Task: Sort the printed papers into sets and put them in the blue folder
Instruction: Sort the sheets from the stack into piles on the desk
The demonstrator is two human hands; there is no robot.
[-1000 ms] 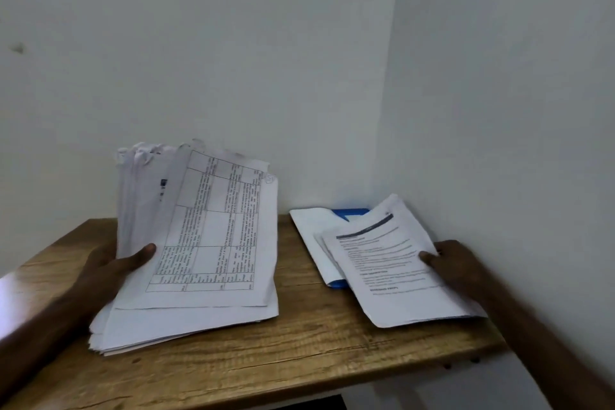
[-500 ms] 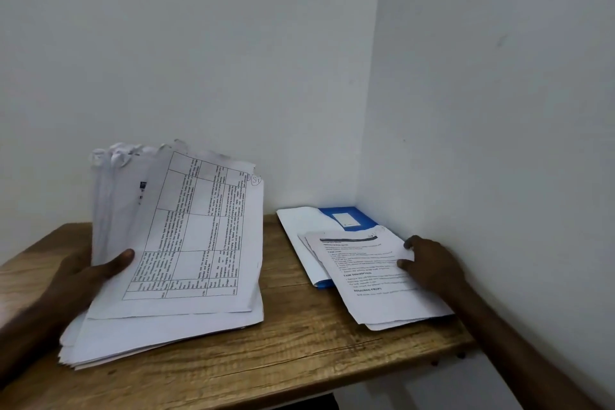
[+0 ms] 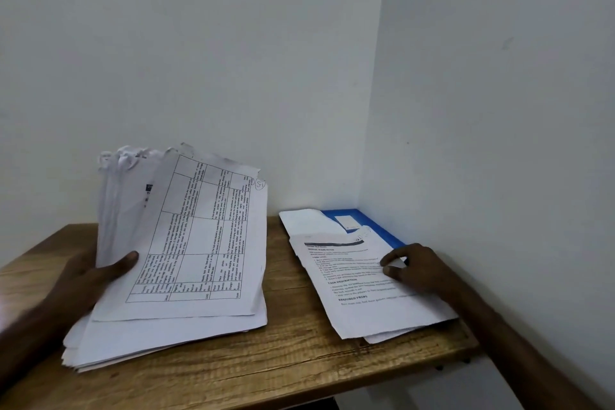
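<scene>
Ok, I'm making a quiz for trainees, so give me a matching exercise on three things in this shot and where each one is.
Things:
1 blue folder
2 paper stack
3 text sheet

Places:
A partly lifted, gripped by the left hand
B lying flat, pressed by the right hand
C in the wall corner, partly covered by papers

Pairs: 1-C, 2-A, 3-B

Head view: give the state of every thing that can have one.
left grip: holds the big stack, thumb on its top sheet.
big stack: far end lifted and tilted, near edge on the table.
right grip: fingers rest on the small pile.
small pile: flat, partly over the blue folder.
blue folder: flat in the corner, mostly covered.
</scene>
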